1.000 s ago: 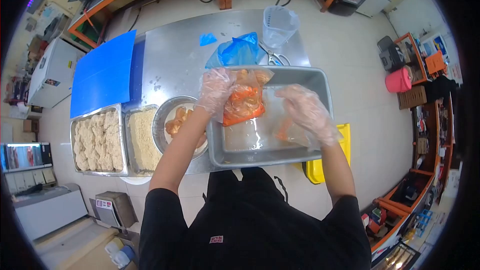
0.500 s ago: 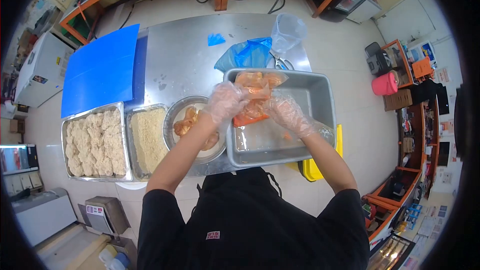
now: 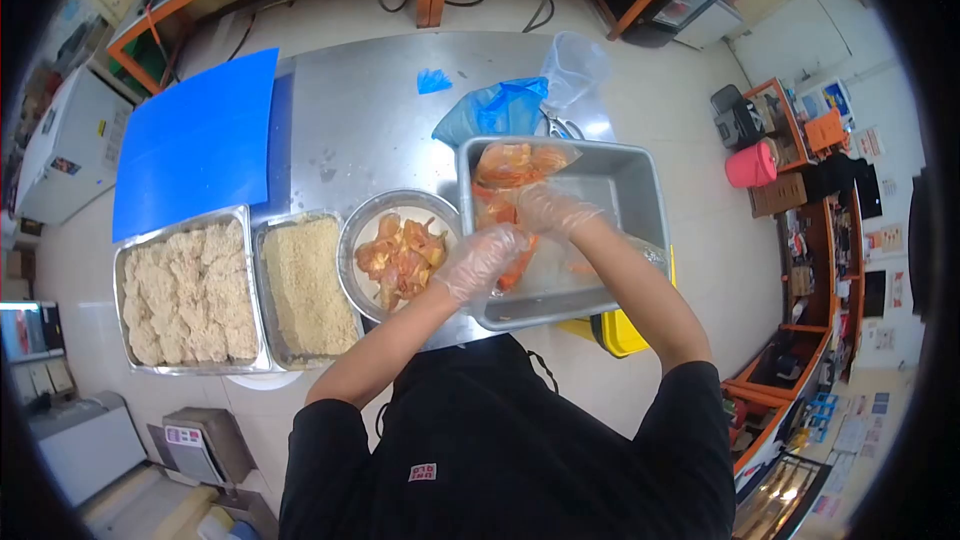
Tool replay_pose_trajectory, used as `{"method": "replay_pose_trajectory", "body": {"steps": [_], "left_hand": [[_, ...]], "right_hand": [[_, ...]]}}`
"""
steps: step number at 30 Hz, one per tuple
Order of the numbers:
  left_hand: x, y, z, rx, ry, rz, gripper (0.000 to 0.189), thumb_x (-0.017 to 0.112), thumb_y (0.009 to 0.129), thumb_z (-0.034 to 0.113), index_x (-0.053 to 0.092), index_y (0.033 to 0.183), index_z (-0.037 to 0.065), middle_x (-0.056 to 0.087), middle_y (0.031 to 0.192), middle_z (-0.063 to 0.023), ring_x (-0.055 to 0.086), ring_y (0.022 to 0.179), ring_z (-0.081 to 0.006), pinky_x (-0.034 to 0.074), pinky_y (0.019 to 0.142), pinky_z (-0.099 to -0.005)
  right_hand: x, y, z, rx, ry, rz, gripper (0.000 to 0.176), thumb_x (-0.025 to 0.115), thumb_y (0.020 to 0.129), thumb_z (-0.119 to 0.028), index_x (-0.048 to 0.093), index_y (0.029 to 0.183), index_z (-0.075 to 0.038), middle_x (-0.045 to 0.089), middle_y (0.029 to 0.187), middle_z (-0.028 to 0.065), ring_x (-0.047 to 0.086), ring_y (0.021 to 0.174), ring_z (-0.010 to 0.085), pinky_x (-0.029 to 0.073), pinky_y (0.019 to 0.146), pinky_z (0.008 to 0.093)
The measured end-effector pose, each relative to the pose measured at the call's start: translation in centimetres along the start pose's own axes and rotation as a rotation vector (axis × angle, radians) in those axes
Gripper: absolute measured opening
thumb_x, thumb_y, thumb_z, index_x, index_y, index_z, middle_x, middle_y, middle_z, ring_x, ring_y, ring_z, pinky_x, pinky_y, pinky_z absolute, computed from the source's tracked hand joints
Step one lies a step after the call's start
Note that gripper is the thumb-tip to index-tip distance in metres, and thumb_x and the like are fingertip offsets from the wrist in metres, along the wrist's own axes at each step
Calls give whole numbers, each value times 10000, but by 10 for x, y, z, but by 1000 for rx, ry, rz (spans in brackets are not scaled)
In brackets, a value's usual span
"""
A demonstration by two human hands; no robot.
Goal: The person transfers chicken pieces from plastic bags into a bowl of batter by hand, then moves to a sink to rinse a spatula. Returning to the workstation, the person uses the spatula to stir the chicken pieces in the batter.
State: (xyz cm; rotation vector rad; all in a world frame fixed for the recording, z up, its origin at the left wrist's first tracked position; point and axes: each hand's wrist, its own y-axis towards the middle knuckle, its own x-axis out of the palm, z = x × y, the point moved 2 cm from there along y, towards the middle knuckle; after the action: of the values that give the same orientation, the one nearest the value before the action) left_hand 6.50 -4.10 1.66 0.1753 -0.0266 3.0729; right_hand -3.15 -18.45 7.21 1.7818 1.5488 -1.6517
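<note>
Clear-plastic-gloved, our left hand (image 3: 485, 258) and right hand (image 3: 556, 211) curl their fingers around one clear, orange-filled plastic bag (image 3: 494, 204) in one grey rectangular tub (image 3: 650, 205); left of our fingers sit one round steel bowl (image 3: 345, 260) and two rectangular metal trays (image 3: 200, 369).

Metal table (image 3: 345, 100) bearing blue sheet (image 3: 200, 135), trays (image 3: 310, 285), bowl (image 3: 350, 285), grey tub (image 3: 635, 185), scissors (image 3: 566, 128).

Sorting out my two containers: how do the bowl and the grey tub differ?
The bowl is round; the tub is rectangular with rounded corners.
The bowl is clearly smaller than the tub.
The bowl holds loose meat; the tub holds meat in clear plastic.
Both are open-topped and sit on the table.
</note>
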Motion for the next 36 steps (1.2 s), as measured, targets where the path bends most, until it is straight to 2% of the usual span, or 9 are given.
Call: {"method": "replay_pose_trajectory", "body": {"steps": [6, 12, 18, 21, 22, 25, 28, 33, 36], "left_hand": [[8, -6, -2, 16, 328, -66, 202, 554, 996, 188, 648, 1100, 42, 635, 1005, -135, 626, 988, -298, 500, 848, -375], [6, 18, 19, 310, 35, 78, 137, 546, 980, 128, 645, 1000, 36, 646, 969, -178, 635, 936, -352, 506, 816, -407], [-4, 2, 26, 279, 779, -42, 221, 583, 982, 203, 584, 1146, 55, 671, 960, -203, 653, 992, -373, 532, 816, -427], [-15, -7, 87, -221, 725, 112, 393, 640, 941, 279, 516, 1239, 56, 676, 990, -208, 659, 1008, -395, 535, 832, -481], [-18, -1, 80, -137, 776, 187, 565, 669, 907, 359, 446, 1332, 60, 684, 993, -199, 661, 1029, -399, 529, 865, -500], [-22, 24, 59, 28, 1096, 228, 526, 686, 883, 382, 543, 1270, 57, 694, 1035, -181, 662, 1053, -387, 530, 891, -491], [-22, 57, 61, -336, 1156, -251, 430, 666, 891, 377, 647, 1175, 55, 697, 1085, -164, 653, 1096, -349, 523, 938, -441], [-8, 72, 50, 66, 1203, -502, 347, 525, 980, 338, 700, 1116, 71, 692, 1143, -165, 664, 1048, -328, 535, 886, -448], [-1, 64, 23, 197, 1033, -399, 312, 498, 1003, 287, 696, 1107, 71, 693, 1086, -188, 669, 982, -344, 534, 817, -467]], "right_hand": [[-24, -11, -41, -191, -230, -295, 384, 693, 759, -149, 685, 1137, -83, 691, 1068, 205, 652, 1021, 385, 506, 902, 470], [-38, -47, -19, -419, -80, 140, 312, 633, 801, -121, 683, 1107, -83, 688, 1057, 196, 636, 996, 414, 501, 871, 497], [-28, -94, -60, -205, -117, 128, 259, 620, 836, -127, 666, 1089, -95, 690, 1022, 173, 657, 964, 373, 516, 829, 504], [37, -95, -36, -205, -620, 117, 228, 607, 831, -113, 664, 1051, -103, 677, 955, 148, 668, 906, 340, 528, 785, 483], [44, -95, -35, -250, -677, 127, 217, 601, 830, -109, 663, 1038, -106, 668, 919, 139, 671, 873, 331, 531, 761, 476], [34, -119, -29, -431, -281, 205, 208, 588, 821, -97, 660, 1016, -114, 650, 859, 112, 671, 816, 318, 533, 727, 459], [33, -133, -34, -397, -267, 180, 245, 604, 797, -82, 666, 1031, -125, 673, 967, 103, 667, 913, 321, 533, 814, 445], [35, -147, -28, -412, -273, 207, 276, 618, 801, -97, 667, 1071, -119, 679, 950, 133, 673, 902, 336, 536, 815, 447], [17, -153, -32, -77, -395, -114, 284, 599, 840, -111, 649, 1119, -90, 682, 899, 168, 675, 860, 366, 537, 809, 470]]}}
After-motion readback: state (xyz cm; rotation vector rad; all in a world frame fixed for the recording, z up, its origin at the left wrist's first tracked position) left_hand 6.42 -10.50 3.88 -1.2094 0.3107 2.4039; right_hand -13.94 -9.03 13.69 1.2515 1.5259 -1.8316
